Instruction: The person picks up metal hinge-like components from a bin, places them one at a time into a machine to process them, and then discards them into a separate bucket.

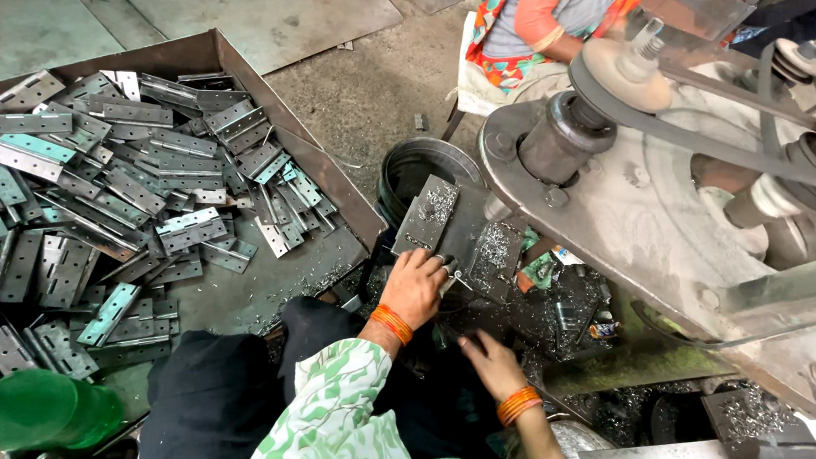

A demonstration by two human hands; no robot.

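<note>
The metal plate (pixel 457 230), strewn with shavings, lies tilted by the black bucket (pixel 422 164); the left hand (pixel 413 288) curls its fingers over the plate's lower edge. The right hand (pixel 488 360) rests below, fingers loosely bent, grasp unclear, beside the hinge tray (pixel 325 183)

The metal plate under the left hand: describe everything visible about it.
The metal plate is a flat, dull grey hinge-like piece in two joined leaves, lying tilted beside a black bucket. Bright metal shavings are scattered across both leaves. The left hand grips its lower edge; the right hand is below, not touching it.
</note>
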